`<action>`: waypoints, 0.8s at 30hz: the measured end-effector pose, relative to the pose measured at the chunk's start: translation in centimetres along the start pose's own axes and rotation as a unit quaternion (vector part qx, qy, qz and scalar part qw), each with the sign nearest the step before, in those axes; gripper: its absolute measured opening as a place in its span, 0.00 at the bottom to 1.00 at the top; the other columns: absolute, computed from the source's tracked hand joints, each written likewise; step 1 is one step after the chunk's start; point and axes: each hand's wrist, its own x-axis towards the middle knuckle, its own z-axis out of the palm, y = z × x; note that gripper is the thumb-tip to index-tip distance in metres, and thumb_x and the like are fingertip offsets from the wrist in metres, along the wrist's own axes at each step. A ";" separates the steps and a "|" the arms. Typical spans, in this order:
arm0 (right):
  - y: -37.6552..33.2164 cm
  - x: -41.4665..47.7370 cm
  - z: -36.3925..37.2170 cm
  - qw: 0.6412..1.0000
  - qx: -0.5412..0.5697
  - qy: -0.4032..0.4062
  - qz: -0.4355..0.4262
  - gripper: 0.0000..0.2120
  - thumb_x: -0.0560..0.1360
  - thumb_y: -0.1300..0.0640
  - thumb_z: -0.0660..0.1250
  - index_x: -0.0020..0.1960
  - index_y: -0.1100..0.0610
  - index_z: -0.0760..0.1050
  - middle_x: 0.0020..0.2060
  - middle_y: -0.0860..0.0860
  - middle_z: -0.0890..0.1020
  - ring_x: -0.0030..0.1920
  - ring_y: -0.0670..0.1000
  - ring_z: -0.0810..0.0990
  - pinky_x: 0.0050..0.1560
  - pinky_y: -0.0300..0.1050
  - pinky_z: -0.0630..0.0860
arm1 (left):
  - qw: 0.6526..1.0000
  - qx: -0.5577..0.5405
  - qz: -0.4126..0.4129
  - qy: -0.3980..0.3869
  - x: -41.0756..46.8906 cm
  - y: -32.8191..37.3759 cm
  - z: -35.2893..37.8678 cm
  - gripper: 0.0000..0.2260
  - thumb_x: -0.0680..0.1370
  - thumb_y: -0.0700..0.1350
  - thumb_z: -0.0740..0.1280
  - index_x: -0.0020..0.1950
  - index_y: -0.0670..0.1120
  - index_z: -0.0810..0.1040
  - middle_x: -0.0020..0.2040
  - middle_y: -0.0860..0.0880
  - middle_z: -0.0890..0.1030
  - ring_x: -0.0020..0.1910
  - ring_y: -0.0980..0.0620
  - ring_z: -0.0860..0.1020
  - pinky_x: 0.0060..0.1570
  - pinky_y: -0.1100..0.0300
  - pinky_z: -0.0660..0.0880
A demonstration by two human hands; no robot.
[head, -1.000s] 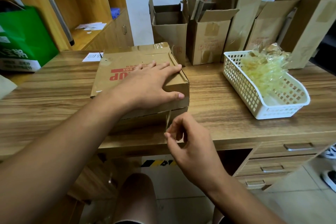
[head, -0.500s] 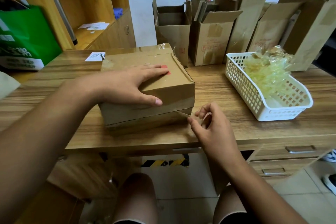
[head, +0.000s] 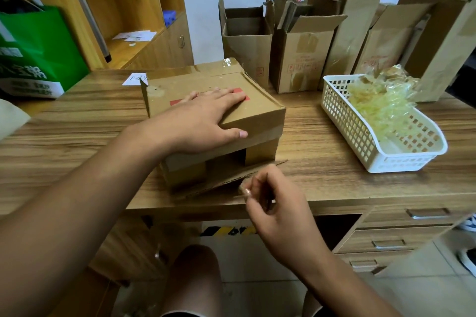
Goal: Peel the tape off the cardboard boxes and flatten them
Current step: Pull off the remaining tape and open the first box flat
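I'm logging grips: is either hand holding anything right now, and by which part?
The right hand pinches what looks like a tape strip by its end, between thumb and forefinger. The left hand only presses flat on the box top.

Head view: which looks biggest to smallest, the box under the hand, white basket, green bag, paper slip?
1. cardboard box
2. white basket and green bag look alike; the bag is cut off at the frame edge, so unranked
3. paper slip
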 end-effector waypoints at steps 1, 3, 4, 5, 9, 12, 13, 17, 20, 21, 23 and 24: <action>0.1 0.1 -0.3 1.000 0.010 0.004 0.008 0.14 0.78 0.58 0.68 0.45 0.40 0.69 0.43 0.44 0.80 0.43 0.47 0.80 0.38 0.41 0.78 | 1.000 -0.001 -0.004 0.001 0.0 0.1 0.0 0.35 0.77 0.67 0.62 0.80 0.64 0.49 0.82 0.60 0.49 0.80 0.55 0.50 0.76 0.50 0.44; 0.4 0.5 -1.0 0.999 0.032 0.022 0.023 0.10 0.78 0.52 0.69 0.45 0.40 0.69 0.42 0.46 0.80 0.40 0.48 0.79 0.37 0.43 0.78 | 1.000 -0.007 -0.005 0.005 -0.1 0.2 -0.2 0.36 0.77 0.67 0.63 0.80 0.64 0.50 0.82 0.58 0.51 0.80 0.54 0.51 0.76 0.50 0.46; 0.6 0.7 -1.4 0.998 0.039 0.032 0.031 0.09 0.76 0.49 0.70 0.46 0.40 0.69 0.42 0.46 0.80 0.39 0.47 0.79 0.37 0.42 0.77 | 1.000 -0.012 -0.004 0.005 -0.2 0.1 -0.3 0.37 0.76 0.67 0.64 0.80 0.63 0.50 0.82 0.58 0.51 0.80 0.53 0.51 0.76 0.50 0.47; 0.8 0.9 -1.7 0.998 0.040 0.040 0.041 0.10 0.74 0.46 0.70 0.46 0.40 0.68 0.42 0.47 0.79 0.38 0.47 0.78 0.37 0.40 0.77 | 1.000 -0.018 -0.002 0.004 -0.4 0.0 -0.5 0.37 0.75 0.67 0.65 0.80 0.63 0.51 0.82 0.58 0.52 0.80 0.53 0.52 0.76 0.51 0.47; 2.0 1.7 -2.7 0.994 0.020 0.070 0.078 0.15 0.72 0.49 0.75 0.48 0.43 0.68 0.42 0.46 0.78 0.39 0.47 0.77 0.40 0.41 0.77 | 0.999 -0.025 0.004 -0.041 -1.3 -1.1 -1.8 0.41 0.71 0.71 0.65 0.79 0.67 0.49 0.81 0.62 0.48 0.78 0.58 0.51 0.75 0.50 0.50; 3.1 2.2 -3.1 0.988 0.016 0.110 0.105 0.16 0.74 0.55 0.76 0.47 0.45 0.68 0.39 0.48 0.77 0.37 0.46 0.76 0.40 0.43 0.77 | 0.995 -0.031 0.010 -0.094 -2.2 -2.3 -2.4 0.43 0.67 0.75 0.63 0.76 0.74 0.43 0.79 0.67 0.43 0.73 0.66 0.46 0.74 0.51 0.46; 3.4 2.3 -3.1 0.986 0.018 0.119 0.114 0.15 0.75 0.55 0.75 0.47 0.46 0.68 0.38 0.47 0.77 0.37 0.46 0.76 0.40 0.43 0.78 | 0.994 -0.027 0.016 -0.105 -2.4 -2.5 -2.4 0.43 0.67 0.76 0.62 0.75 0.74 0.42 0.79 0.67 0.42 0.73 0.67 0.43 0.74 0.51 0.42; 4.0 3.0 -3.1 0.982 0.022 0.145 0.115 0.16 0.76 0.58 0.75 0.45 0.46 0.67 0.37 0.46 0.76 0.37 0.42 0.75 0.39 0.36 0.75 | 0.995 -0.017 0.022 -0.094 -2.7 -2.6 -1.9 0.40 0.70 0.74 0.60 0.76 0.74 0.40 0.79 0.66 0.40 0.77 0.63 0.41 0.76 0.47 0.37; 3.8 3.2 -2.9 0.984 0.012 0.145 0.108 0.15 0.76 0.58 0.74 0.45 0.47 0.68 0.39 0.47 0.76 0.39 0.44 0.75 0.41 0.37 0.76 | 0.998 -0.009 -0.001 -0.062 -2.4 -2.1 -1.1 0.37 0.75 0.70 0.60 0.77 0.71 0.41 0.80 0.63 0.42 0.79 0.59 0.42 0.76 0.44 0.37; 3.7 3.1 -2.9 0.985 0.012 0.140 0.104 0.14 0.76 0.59 0.74 0.45 0.47 0.68 0.39 0.47 0.76 0.40 0.46 0.76 0.42 0.40 0.77 | 0.998 -0.002 -0.010 -0.054 -2.3 -1.9 -0.9 0.36 0.76 0.69 0.60 0.78 0.70 0.42 0.81 0.62 0.42 0.79 0.58 0.42 0.76 0.42 0.38; 3.2 2.9 -2.5 0.988 0.046 0.121 0.089 0.15 0.77 0.61 0.73 0.45 0.47 0.68 0.39 0.44 0.76 0.40 0.44 0.78 0.40 0.40 0.79 | 0.999 0.006 -0.024 -0.041 -1.9 -1.3 -0.6 0.36 0.77 0.67 0.60 0.79 0.68 0.43 0.81 0.60 0.43 0.80 0.56 0.43 0.76 0.41 0.39; 2.9 2.7 -2.2 0.988 0.071 0.107 0.082 0.16 0.77 0.62 0.72 0.45 0.46 0.68 0.39 0.42 0.77 0.40 0.43 0.79 0.39 0.38 0.79 | 0.999 0.005 -0.029 -0.036 -1.7 -1.0 -0.5 0.36 0.78 0.67 0.61 0.79 0.67 0.44 0.81 0.60 0.44 0.80 0.55 0.44 0.76 0.40 0.39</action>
